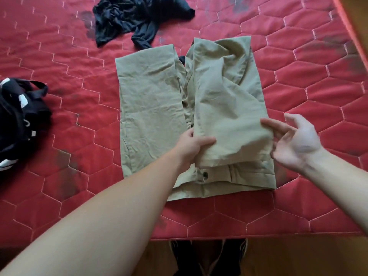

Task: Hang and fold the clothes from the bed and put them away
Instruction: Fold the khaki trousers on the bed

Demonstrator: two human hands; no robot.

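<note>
Khaki trousers lie on the red quilted mattress, waistband and button toward me, legs doubled back over the top. My left hand grips the near edge of the folded right leg, thumb on top of the cloth. My right hand hovers palm-up at the right edge of that fold, fingers spread and relaxed, fingertips just touching the fabric. A crumpled dark navy garment lies at the far side of the bed. A black and white garment is heaped at the left edge.
The mattress's near edge runs across the bottom, with wooden floor below it. My legs in dark shorts stand against the bed. The mattress's right edge runs along the upper right corner.
</note>
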